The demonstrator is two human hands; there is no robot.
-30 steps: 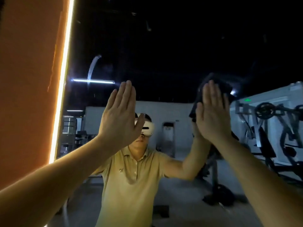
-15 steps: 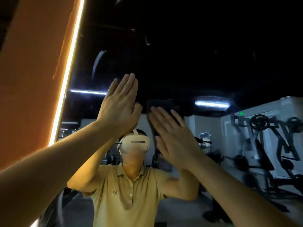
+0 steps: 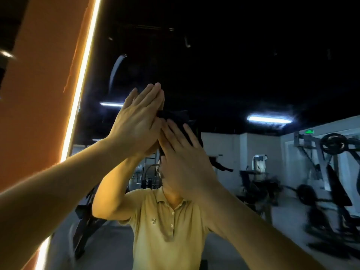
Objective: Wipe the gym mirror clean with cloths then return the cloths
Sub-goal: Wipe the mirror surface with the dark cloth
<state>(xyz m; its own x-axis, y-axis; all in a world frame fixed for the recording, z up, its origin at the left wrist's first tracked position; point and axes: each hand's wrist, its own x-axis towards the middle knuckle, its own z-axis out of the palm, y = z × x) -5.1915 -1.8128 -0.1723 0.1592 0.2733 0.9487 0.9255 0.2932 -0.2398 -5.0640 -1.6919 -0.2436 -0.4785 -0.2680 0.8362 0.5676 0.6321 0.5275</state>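
Pressing flat on the gym mirror point(image 3: 243, 71), the left hand point(image 3: 136, 123) and the right hand point(image 3: 185, 160) are raised side by side, fingers straight and palms to the glass. The right hand's fingertips lie just under the left hand's thumb side. They overlap in this view, and I cannot tell whether they touch.

A dark cloth point(image 3: 173, 116) is pinned between the right palm and the glass, and only its bunched upper edge shows above the fingers. The open palm probably spreads pressure across the cloth so it wipes a wide band. The left hand may be doing the same or simply bracing, since no cloth shows around it and its palm side is hidden. The task names cloths in the plural, so a second one may be there, but that is a guess.

Left of the left hand run a bright light strip point(image 3: 81, 84) and an orange wall point(image 3: 39, 94). Below the hands the glass reflects the person's olive polo shirt point(image 3: 165, 227). Weight machines point(image 3: 329, 172), blurred, are reflected right of the right hand.

The cloth is nearly lost against the dark reflected ceiling. Smears on the glass are hard to judge, apart from a pale arc point(image 3: 116, 69) above the left hand. The place the cloths return to is out of view.
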